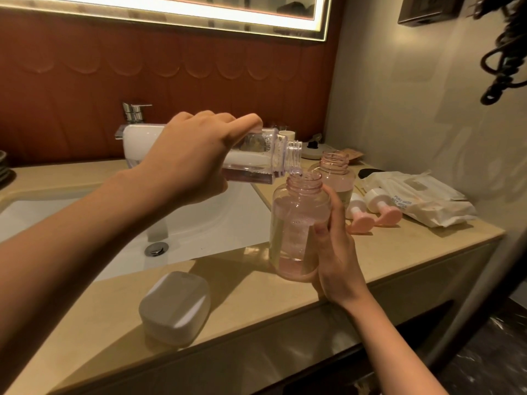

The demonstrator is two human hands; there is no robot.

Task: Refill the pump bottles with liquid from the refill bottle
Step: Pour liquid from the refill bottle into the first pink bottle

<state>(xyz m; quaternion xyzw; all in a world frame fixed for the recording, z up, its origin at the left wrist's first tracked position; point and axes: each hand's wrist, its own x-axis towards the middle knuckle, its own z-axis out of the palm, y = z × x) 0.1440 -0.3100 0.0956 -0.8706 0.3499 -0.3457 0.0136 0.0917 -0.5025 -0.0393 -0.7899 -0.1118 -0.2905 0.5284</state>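
My left hand (pixel 188 158) grips the clear refill bottle (pixel 256 158), tipped almost flat with its threaded mouth over the neck of an open pink pump bottle (pixel 296 223). My right hand (pixel 336 252) holds that pink bottle upright above the counter, fingers wrapped round its right side. A little liquid lies in its bottom. A second open pink bottle (pixel 336 172) stands behind it on the counter. Two pump heads (pixel 373 212) with pink tops lie on the counter to the right.
The white sink basin (pixel 199 223) with its drain is under my left arm, the tap (pixel 134 112) behind it. A white soap case (pixel 175 306) sits near the front counter edge. A wet-wipes pack (pixel 422 198) lies at the right by the wall.
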